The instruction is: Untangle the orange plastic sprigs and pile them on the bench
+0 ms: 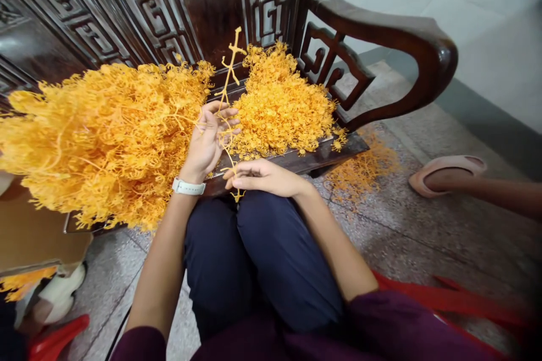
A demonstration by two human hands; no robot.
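A thin yellow plastic branched stem [231, 65] rises upright in front of me, mostly bare with short side stubs. Around its middle are the fingers of my left hand [204, 144], which wears a pale watch. Lower down, just above my knees, my right hand [265, 176] pinches the stem near its bottom end, where a small yellow tip pokes out below. A large heap of yellow plastic flower sprays [114, 130] lies left of my left hand. Beyond my right hand, a smaller pile of loose yellow flower pieces [283, 110] rests on the wooden bench seat.
The dark carved bench [334, 161] has a curved armrest [381, 34] at right. Bare yellow stems [364, 172] lie on the floor beneath it. Another person's foot in a pink shoe [444, 176] is at right. A cardboard box [46, 242] and red plastic [63, 338] show at lower left.
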